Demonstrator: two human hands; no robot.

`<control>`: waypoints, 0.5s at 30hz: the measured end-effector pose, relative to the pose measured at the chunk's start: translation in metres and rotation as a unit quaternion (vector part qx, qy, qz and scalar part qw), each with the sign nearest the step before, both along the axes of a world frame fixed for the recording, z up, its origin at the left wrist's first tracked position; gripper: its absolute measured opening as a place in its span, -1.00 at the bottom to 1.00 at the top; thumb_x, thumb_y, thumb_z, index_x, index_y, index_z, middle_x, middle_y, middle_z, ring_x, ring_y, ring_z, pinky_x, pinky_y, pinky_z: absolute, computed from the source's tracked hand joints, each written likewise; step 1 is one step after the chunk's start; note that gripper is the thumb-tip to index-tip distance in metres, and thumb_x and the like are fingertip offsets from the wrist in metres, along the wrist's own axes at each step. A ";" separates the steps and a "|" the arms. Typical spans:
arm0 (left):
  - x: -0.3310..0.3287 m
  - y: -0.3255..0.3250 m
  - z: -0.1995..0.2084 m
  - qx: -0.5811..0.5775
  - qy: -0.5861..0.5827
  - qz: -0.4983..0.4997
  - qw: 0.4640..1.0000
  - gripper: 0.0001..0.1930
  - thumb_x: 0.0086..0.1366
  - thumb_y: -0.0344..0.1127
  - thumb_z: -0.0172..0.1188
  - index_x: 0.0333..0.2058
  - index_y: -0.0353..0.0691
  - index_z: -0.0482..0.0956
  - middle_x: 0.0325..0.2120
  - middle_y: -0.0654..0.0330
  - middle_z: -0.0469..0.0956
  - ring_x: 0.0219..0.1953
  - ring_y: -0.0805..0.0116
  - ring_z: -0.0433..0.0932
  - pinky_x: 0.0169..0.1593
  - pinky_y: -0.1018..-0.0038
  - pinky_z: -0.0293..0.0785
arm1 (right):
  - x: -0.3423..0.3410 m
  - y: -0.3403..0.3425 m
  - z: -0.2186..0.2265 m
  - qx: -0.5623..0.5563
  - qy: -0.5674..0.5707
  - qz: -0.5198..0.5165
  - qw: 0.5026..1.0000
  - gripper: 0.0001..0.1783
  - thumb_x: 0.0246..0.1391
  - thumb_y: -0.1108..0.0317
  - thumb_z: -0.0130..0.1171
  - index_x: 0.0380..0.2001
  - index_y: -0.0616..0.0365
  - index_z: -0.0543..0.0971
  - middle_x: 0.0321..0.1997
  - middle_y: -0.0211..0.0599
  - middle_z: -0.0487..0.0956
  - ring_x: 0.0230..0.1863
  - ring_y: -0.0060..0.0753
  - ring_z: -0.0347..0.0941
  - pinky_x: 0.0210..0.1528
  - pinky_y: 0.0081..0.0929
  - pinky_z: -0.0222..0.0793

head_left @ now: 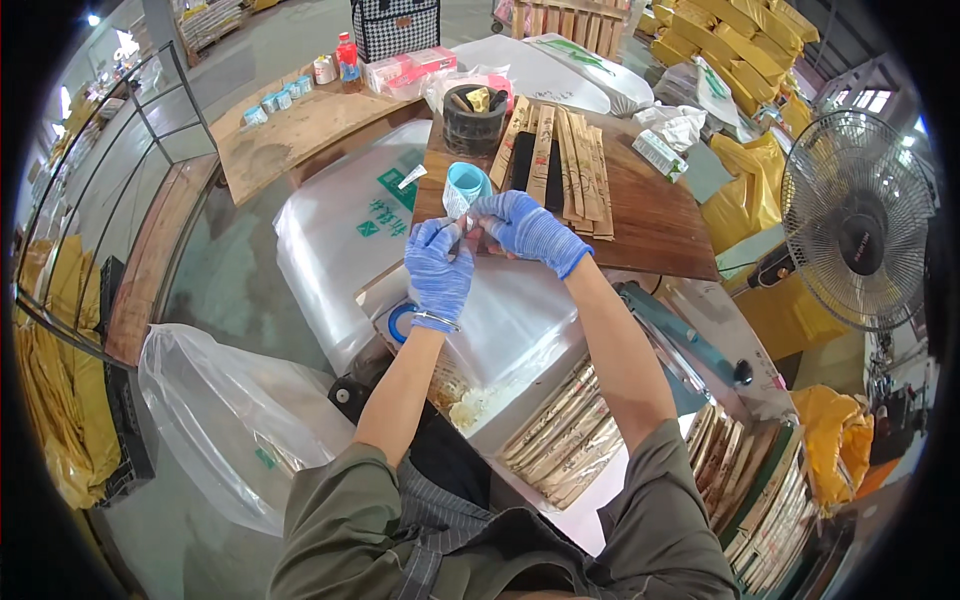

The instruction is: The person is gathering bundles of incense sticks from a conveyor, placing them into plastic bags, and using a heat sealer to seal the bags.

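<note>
Both my hands wear blue-and-white knitted gloves and meet at the near edge of the brown wooden board point(650, 215). My left hand point(440, 268) is closed in a pinch, its fingertips against those of my right hand point(530, 232), which is pinched too. Whatever small piece lies between the fingertips is too small to make out. Right behind them is a light blue label roll point(466, 186), its hollow core showing, close against my right fingers. Flat wooden strips point(580, 165) lie on the board beyond my right hand, with a dark pad point(522, 160) among them.
A dark round pot point(473, 125) stands behind the roll. Plastic sheeting point(510, 315) spreads below my hands. Packed strip bundles point(560, 440) fill a box near my right forearm. A wire fan point(855, 220) stands right; a transparent bag point(235, 420) hangs left.
</note>
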State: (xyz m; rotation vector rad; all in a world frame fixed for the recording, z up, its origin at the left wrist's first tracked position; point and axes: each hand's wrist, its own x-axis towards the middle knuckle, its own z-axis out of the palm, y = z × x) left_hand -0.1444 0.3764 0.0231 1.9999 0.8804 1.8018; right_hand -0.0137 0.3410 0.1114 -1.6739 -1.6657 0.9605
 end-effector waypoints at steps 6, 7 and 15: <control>0.000 0.001 0.013 -0.039 0.023 -0.035 0.998 -0.88 -0.03 -0.46 0.26 -0.44 -0.24 0.59 -0.54 0.18 0.50 -0.48 0.30 0.45 -0.33 0.48 0.40 | 0.013 0.000 -0.011 0.075 -0.052 0.005 0.996 -0.80 0.14 0.40 -0.11 -0.24 0.15 0.50 -0.53 -0.37 0.53 -0.62 -0.59 0.44 -0.62 -0.60 0.39; -0.001 0.000 0.017 -0.023 0.036 -0.040 0.998 -0.90 -0.03 -0.46 0.25 -0.46 -0.24 0.59 -0.55 0.17 0.50 -0.48 0.29 0.46 -0.33 0.48 0.40 | 0.013 -0.001 -0.011 0.052 -0.019 -0.018 0.998 -0.80 0.14 0.40 -0.10 -0.25 0.15 0.50 -0.53 -0.37 0.53 -0.63 -0.60 0.43 -0.62 -0.60 0.38; -0.005 -0.005 0.011 0.042 0.111 -0.005 0.993 -0.91 -0.11 -0.41 0.22 -0.54 -0.18 0.51 -0.50 0.18 0.45 -0.37 0.16 0.41 -0.28 0.28 0.32 | 0.010 -0.013 -0.010 0.015 0.054 0.025 0.998 -0.82 0.12 0.47 -0.11 -0.35 0.23 0.50 -0.61 -0.37 0.49 -0.62 -0.65 0.40 -0.64 -0.67 0.33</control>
